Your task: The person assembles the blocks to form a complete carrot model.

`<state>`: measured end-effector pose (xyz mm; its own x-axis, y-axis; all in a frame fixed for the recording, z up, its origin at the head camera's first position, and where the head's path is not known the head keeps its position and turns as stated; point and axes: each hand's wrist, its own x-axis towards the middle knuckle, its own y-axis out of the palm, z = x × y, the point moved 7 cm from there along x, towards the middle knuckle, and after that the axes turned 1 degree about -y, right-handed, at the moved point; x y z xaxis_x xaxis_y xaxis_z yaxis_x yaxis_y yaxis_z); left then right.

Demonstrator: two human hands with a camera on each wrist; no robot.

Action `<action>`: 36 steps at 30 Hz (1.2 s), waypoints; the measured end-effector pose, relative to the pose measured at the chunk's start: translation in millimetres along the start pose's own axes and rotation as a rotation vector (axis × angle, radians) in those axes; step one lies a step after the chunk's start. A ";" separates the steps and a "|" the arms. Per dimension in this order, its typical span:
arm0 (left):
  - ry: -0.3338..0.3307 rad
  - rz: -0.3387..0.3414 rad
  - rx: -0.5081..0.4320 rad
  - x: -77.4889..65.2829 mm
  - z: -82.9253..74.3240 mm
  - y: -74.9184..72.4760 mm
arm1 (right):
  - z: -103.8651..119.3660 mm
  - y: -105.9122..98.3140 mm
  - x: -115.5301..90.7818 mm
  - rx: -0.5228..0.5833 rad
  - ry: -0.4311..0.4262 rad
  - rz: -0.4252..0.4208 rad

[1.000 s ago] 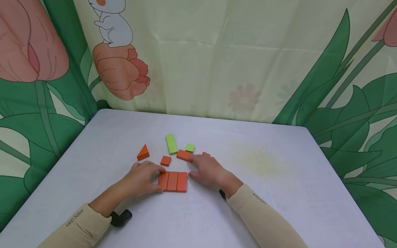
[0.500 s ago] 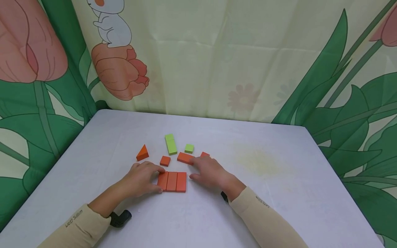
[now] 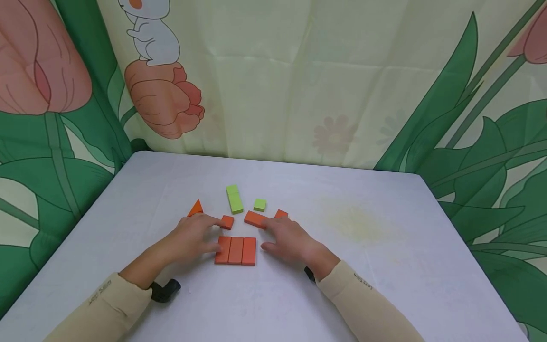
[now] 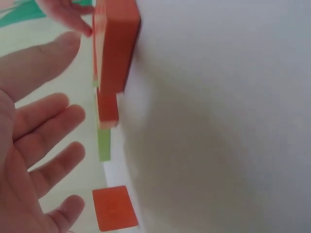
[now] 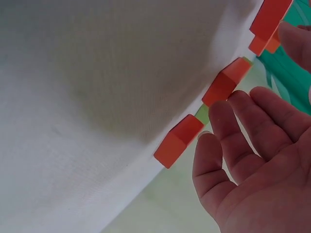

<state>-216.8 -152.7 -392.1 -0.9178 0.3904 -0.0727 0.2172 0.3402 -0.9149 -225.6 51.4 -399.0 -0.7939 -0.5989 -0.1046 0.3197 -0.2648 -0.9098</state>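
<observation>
Three red rectangular blocks [image 3: 235, 251] lie side by side in a row on the white table. My left hand [image 3: 190, 237] is at the row's left end, thumb near it and index fingertip right at a small red block [image 3: 227, 222]. In the left wrist view its fingers are spread, with nothing in them. My right hand [image 3: 290, 240] hovers right of the row, fingertips at the end of a tilted red rectangular block [image 3: 255, 219]; in the right wrist view the fingers are loosely bent around nothing. Another red block [image 3: 281, 213] is partly hidden behind this hand.
An orange triangular block [image 3: 196, 207] stands beyond the left hand, partly covered by it. Farther back lie a long green piece [image 3: 234, 198] and a small green block [image 3: 259, 204]. A printed curtain [image 3: 273, 85] hangs behind the table's far edge.
My left hand has let go of the row's left block and moved slightly away and up toward the small red block. The right hand has drifted slightly right; the tilted block stays almost still.
</observation>
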 end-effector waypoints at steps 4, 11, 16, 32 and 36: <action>-0.046 -0.026 0.017 8.3 11.3 -9.3 | 0.7 2.8 0.6 0.011 0.026 0.031; -0.152 -0.036 -0.049 14.1 34.5 -18.7 | 4.2 5.5 1.4 0.011 0.032 0.052; -0.126 -0.014 -0.032 20.5 32.3 -17.3 | 9.1 6.6 2.8 0.012 0.000 0.044; -0.032 0.041 0.042 49.8 9.7 1.8 | 19.4 16.4 8.2 -0.001 0.005 0.069; -0.052 0.045 0.050 53.4 12.4 4.3 | 22.8 16.1 8.3 -0.004 0.023 0.082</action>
<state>-269.0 -140.9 -404.9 -0.9238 0.3590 -0.1330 0.2426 0.2801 -0.9288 -215.2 24.9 -405.4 -0.7769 -0.6008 -0.1884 0.3825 -0.2126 -0.8992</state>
